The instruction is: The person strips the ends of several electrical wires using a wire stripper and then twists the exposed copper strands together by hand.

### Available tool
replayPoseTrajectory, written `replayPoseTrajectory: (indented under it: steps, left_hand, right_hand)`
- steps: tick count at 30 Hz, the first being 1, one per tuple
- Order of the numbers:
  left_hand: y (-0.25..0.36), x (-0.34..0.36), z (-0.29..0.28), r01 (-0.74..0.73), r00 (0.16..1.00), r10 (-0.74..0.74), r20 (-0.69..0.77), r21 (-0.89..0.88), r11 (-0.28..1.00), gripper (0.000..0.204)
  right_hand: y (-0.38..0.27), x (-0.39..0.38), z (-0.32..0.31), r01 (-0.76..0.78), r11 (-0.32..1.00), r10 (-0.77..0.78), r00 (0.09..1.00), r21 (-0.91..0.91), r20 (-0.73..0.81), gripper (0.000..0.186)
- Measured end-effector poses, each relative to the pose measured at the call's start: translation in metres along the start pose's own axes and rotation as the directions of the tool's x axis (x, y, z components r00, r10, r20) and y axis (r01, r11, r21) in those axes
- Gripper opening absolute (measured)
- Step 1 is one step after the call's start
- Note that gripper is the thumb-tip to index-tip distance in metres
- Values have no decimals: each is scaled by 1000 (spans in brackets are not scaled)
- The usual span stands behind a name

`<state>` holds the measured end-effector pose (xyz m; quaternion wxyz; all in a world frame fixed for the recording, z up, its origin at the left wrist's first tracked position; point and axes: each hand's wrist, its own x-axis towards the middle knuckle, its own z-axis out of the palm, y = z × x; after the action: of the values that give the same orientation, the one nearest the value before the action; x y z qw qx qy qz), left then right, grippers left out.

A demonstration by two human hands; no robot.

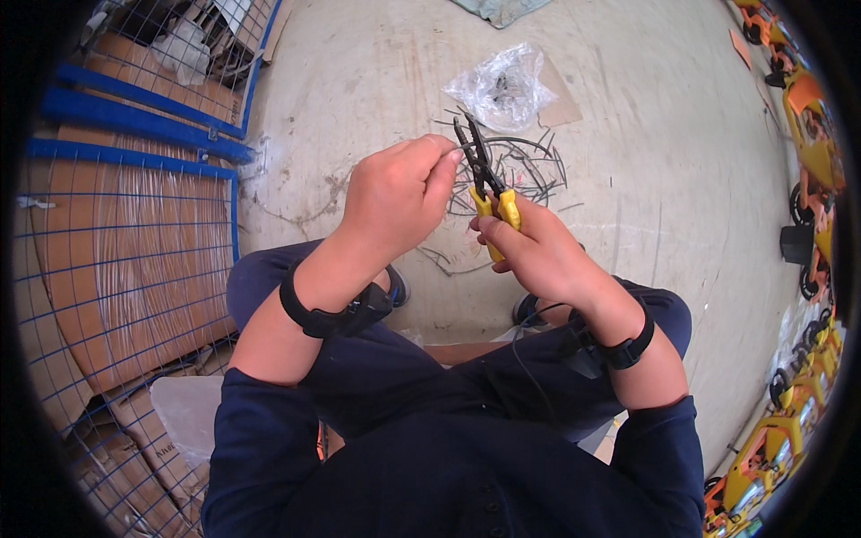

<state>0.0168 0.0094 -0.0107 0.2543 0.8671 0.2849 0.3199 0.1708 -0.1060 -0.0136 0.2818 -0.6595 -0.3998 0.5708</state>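
My right hand (543, 251) is closed around a pair of wire strippers (508, 210) with yellow handles and black jaws, which point away from me. The jaws stand a little apart at their tips. My left hand (399, 193) is closed in a pinch on a thin dark wire (465, 146), which runs across to the jaws. Whether the jaws grip the wire, I cannot tell. Beneath and beyond the tool, a loose heap of cut dark wires (538, 184) lies on the concrete floor, with a few reddish bits among them.
A clear plastic bag (502, 81) with dark pieces in it lies beyond the wires, on a flat brown piece (560, 97). To the left stands a blue wire-mesh cage (143, 163) with cardboard inside. Yellow and orange wheeled machines (812, 134) line the right. A grey-green cloth (502, 9) lies far ahead.
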Motion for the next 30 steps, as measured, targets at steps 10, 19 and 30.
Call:
replayPoseTrajectory:
  steps: [10, 19, 30]
  left_hand:
    - [4, 1, -3, 134, 989, -130, 65, -64, 989, 13]
    - [2, 1, -4, 124, 989, -118, 87, -62, 990, 12]
    - [-2, 2, -7, 43, 993, -42, 114, -4, 999, 9]
  right_hand:
    - [1, -1, 2, 119, 992, -121, 991, -50, -53, 32]
    - [-7, -6, 0, 92, 985, -101, 993, -144, -53, 33]
    - [-6, -4, -1, 101, 974, -111, 993, -204, -38, 33]
